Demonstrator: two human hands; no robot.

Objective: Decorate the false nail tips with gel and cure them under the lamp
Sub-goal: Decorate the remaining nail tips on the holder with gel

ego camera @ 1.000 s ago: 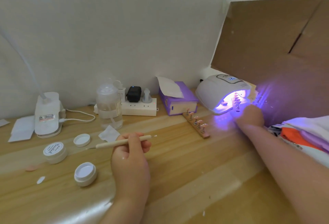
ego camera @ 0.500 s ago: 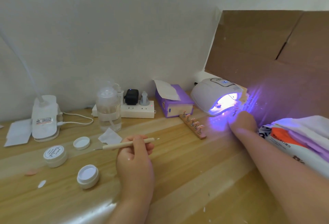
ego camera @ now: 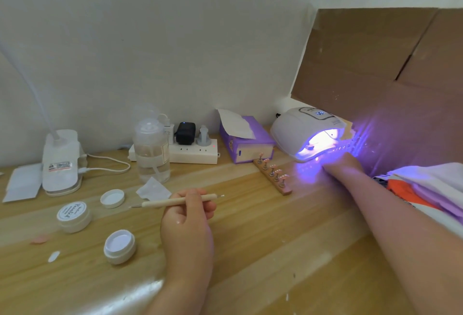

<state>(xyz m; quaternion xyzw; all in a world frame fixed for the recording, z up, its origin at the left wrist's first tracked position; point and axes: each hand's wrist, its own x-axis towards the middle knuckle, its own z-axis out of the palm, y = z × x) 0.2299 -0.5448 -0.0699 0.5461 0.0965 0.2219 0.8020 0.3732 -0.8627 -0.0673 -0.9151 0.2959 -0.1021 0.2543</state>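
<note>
Head view: the left hand (ego camera: 186, 224) rests over the wooden counter (ego camera: 250, 252) near its middle, its grip pinched round a slim wooden tool (ego camera: 179, 201) that lies roughly level, fine tip pointing right. The right hand (ego camera: 342, 164) reaches to the mouth of the lit lamp (ego camera: 304, 130), which glows violet; its fingers are at the opening and washed out by the glare, so whether that grip is spread or holding anything cannot be told. A row of small items shows in the glow just beyond the right hand, too blurred to identify. A wooden strip (ego camera: 273, 177) bearing five nail tips on upright pegs lies on the counter just left of the right hand, between the lamp and the left hand, touched by neither. To the left of the left hand stand an open gel pot (ego camera: 119, 245), a closed pot (ego camera: 74, 217) and a loose lid (ego camera: 112, 198). A folded wipe (ego camera: 153, 189) lies just beyond the tool. Behind it stand a clear bottle (ego camera: 151, 150), a power strip (ego camera: 194, 154) and a purple tissue box (ego camera: 246, 143). A desk-lamp base (ego camera: 62, 161) sits at far left. Folded cloth (ego camera: 426, 189) lies at the right edge.
</note>
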